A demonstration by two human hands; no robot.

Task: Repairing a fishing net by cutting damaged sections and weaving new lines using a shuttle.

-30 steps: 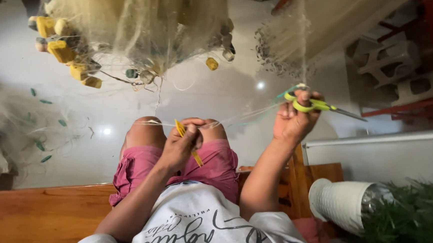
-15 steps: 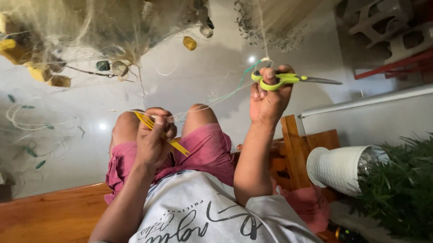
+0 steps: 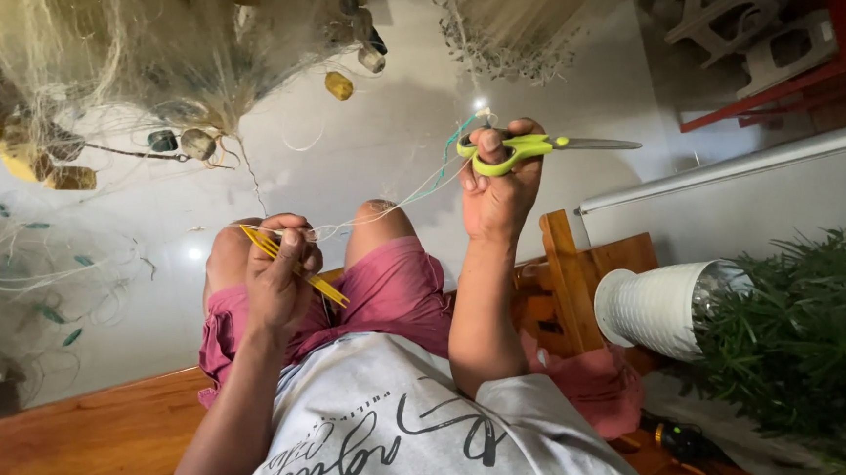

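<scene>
The left hand [image 3: 279, 278] has its fingers closed on a yellow netting needle [image 3: 299, 267], which slants down to the right. A thin string [image 3: 396, 202] runs up to the right hand [image 3: 499, 188], whose fingers grip green scissors [image 3: 536, 147] pointing right.

Bright, even indoor light on my feed. Glare spots on glossy floor [image 3: 400, 138]. Soft shadows. Wide-angle stretch at edges. Netting [image 3: 113, 33] slightly soft.

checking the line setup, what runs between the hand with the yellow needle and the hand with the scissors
In the head view, thin pale and teal twine stretches taut from the left hand holding the yellow netting needle up to the right hand holding the green scissors, passing above the knee.
</scene>
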